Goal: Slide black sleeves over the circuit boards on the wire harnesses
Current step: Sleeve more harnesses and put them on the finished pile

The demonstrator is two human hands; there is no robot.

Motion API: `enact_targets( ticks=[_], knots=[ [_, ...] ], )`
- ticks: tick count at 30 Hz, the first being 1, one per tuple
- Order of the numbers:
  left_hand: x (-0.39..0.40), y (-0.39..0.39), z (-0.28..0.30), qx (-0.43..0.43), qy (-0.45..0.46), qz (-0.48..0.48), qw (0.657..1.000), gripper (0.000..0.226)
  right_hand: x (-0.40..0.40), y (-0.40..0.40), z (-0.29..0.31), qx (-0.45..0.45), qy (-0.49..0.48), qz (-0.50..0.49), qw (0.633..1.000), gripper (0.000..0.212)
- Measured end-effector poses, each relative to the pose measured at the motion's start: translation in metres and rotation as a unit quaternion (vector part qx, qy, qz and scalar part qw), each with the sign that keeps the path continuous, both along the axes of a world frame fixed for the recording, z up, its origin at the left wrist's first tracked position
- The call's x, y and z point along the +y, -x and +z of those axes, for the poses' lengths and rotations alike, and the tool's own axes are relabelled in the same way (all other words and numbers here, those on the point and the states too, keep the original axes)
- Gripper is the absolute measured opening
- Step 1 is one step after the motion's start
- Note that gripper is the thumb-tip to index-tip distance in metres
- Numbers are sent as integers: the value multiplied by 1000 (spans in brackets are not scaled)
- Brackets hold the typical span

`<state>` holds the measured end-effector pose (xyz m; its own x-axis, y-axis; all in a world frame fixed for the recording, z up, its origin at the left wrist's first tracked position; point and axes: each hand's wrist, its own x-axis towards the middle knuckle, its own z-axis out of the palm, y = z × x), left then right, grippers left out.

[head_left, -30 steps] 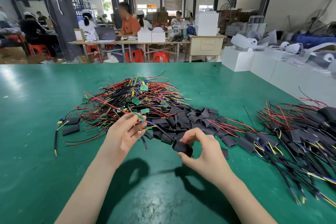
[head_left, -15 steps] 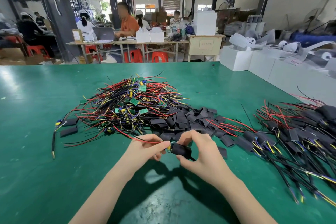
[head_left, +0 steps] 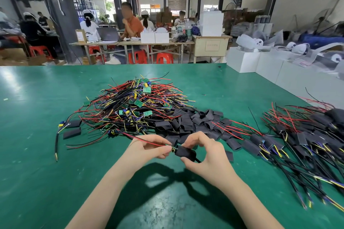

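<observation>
A black sleeve (head_left: 185, 152) is pinched by the right hand (head_left: 206, 156), fingers curled round it, just above the green table (head_left: 37, 154). The board (head_left: 174, 148), w/ red wire (head_left: 147, 141), is pinched by the left hand (head_left: 147, 148) at the sleeve's mouth, only partly in. Risk: board corners could be snagged on the rim if fed tilted, or wires bent if pushed too hard.

Hidden and cut-off parts

Most of the circuit board (head_left: 173, 148) is covered by the black sleeve (head_left: 185, 152); only a corner is seen. The finished harnesses (head_left: 305, 147) are cut by the right edge. Both forearms are cropped at the bottom.
</observation>
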<state>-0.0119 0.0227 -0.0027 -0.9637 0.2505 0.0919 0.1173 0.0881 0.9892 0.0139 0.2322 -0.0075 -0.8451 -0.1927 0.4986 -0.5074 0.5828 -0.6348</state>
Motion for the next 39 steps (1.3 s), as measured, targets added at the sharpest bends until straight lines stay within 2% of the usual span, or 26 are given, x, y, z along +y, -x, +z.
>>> enact_targets(
  ticks=[3, 7, 11, 19, 23, 26, 28, 35, 39],
  knots=[
    [3, 0, -3, -7, 9, -4, 1000, 9, -1, 0, -1, 4, -28, 9, 1000, 32],
    [3, -2, -3, 37, 55, -32, 997, 21, -2, -1, -3, -2, -52, 17, 999, 31],
    [2, -4, -1, 40, 38, -50, 997, 26, -2, -1, -2, -3, -42, 5, 999, 29],
    [6, -3, -3, -14, -5, 9, 1000, 9, -4, -3, 0, 0, -26, 6, 1000, 29],
    [7, -3, -6, -24, -14, 5, 1000, 9, -6, -3, 0, -3, -20, 1, 1000, 30],
    [4, -3, -5, -4, 11, -4, 1000, 21, -7, -3, -1, -3, -14, -2, 1000, 31],
    [5, -2, -6, -13, -8, -7, 1000, 27, -7, -3, -1, -2, -11, -4, 1000, 31],
    [8, -2, -8, -34, -31, 20, 999, 18, -7, -4, -1, -6, -10, -10, 1000, 31],
    [9, -4, -6, -22, -9, 26, 999, 15, -8, -4, -1, -1, -18, -14, 1000, 31]
  ],
)
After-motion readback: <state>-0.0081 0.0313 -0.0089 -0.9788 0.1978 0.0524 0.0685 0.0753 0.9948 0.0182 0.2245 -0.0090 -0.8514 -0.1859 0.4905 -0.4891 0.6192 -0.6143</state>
